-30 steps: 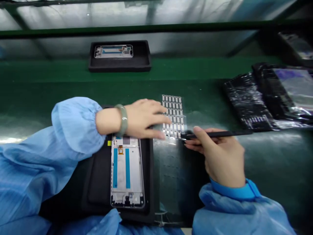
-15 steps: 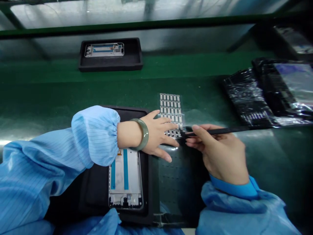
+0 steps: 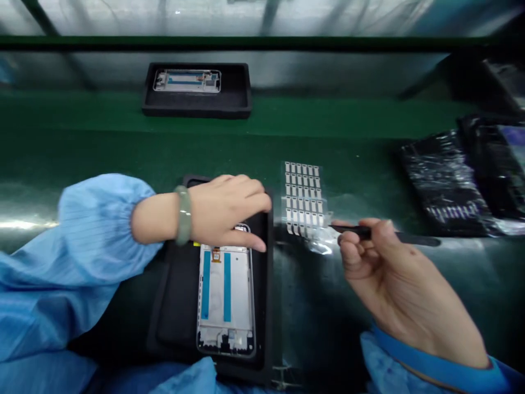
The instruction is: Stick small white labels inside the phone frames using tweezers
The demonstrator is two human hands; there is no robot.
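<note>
My left hand (image 3: 229, 210), with a green bangle at the wrist, hovers over the top of a phone frame (image 3: 240, 290), fingers bent forward and thumb apart, with nothing seen in it. The frame carries two blue strips and sits in a black tray (image 3: 174, 301). My right hand (image 3: 385, 257) is closed around a thin black tool (image 3: 410, 238), probably tweezers. Its tip points left, near the lower right edge of a clear sheet bearing rows of small silver pieces (image 3: 303, 191).
Farther back, a second black tray (image 3: 233, 104) holds another phone frame (image 3: 188, 81). At the right lie black parts in shiny plastic wrapping (image 3: 447, 180). A dark green mat (image 3: 353, 180) covers the table.
My left hand has lifted off the sheet of silver pieces and moved left over the phone frame. My right hand has turned palm-up, with the tool drawn away from the sheet. The view has shifted.
</note>
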